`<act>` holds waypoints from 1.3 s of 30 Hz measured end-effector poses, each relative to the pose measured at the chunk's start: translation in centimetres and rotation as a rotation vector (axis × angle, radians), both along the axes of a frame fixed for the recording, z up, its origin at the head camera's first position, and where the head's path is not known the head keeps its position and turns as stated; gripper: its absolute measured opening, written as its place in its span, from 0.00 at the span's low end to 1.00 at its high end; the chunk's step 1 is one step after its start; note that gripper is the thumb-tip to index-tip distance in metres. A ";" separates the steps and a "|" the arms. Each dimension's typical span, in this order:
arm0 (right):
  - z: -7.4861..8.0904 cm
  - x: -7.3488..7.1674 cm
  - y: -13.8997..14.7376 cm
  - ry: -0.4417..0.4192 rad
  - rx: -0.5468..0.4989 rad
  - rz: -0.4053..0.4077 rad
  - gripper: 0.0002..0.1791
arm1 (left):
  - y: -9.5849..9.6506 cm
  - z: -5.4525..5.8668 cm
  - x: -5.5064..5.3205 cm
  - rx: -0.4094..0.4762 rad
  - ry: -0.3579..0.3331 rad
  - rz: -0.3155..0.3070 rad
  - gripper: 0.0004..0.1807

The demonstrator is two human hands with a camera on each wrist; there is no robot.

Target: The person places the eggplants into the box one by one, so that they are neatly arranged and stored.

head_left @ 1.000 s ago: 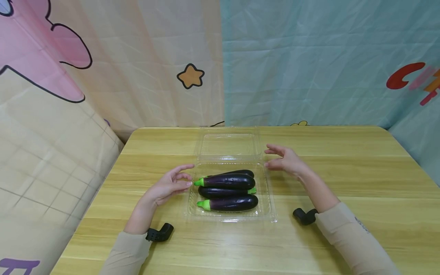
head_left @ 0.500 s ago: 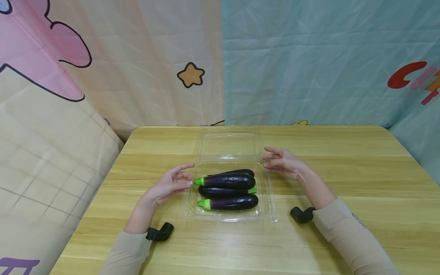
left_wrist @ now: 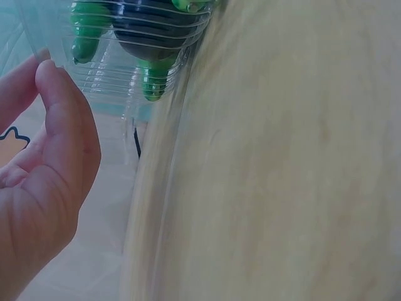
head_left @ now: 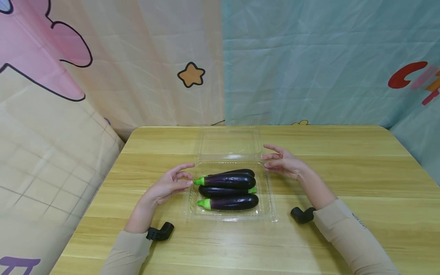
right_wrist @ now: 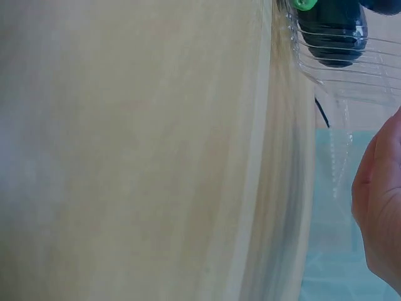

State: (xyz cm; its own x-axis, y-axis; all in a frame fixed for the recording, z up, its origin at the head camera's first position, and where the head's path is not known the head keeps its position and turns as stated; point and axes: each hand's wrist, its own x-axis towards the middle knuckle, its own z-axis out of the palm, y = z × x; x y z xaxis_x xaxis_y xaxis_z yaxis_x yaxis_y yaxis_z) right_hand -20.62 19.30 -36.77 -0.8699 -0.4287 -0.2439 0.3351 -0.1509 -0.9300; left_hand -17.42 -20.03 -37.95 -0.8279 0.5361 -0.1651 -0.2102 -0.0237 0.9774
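A clear plastic clamshell container stands in the middle of the table with several dark purple eggplants lying in its base. Its see-through lid is folded back at the far side and tilts up a little. At the base's left rim, my left hand pinches the edge between thumb and fingers; the left wrist view shows the fingertips meeting there. Beside the hinge on the right, my right hand has its fingers extended, the tips right at the lid's edge. The right wrist view shows only the hand's side, its fingertips hidden.
The light wood table reaches back to a printed curtain. A tiled-pattern sheet hangs at the left. Black camera mounts, one on the left wrist and one on the right wrist, stick out over the tabletop.
My right hand has shifted slightly left to the lid's edge, and the lid's far edge has risen a little. My left hand and the eggplants have stayed put.
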 end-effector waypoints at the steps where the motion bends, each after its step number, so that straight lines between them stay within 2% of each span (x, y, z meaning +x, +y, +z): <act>1: 0.0 0.0 0.0 0.005 0.002 0.000 0.45 | 0.0 0.0 0.0 0.000 0.000 0.000 0.37; 22: -0.1 0.6 -0.6 0.116 0.023 -0.069 0.46 | 0.1 -0.2 0.1 0.002 0.013 0.004 0.36; 31: -0.2 0.7 -0.8 0.136 -0.004 -0.086 0.32 | 0.1 -0.3 0.1 0.019 0.016 0.004 0.37; 39: -0.1 0.7 -0.9 0.166 0.007 -0.084 0.25 | 0.2 -0.4 0.0 0.016 0.005 0.015 0.36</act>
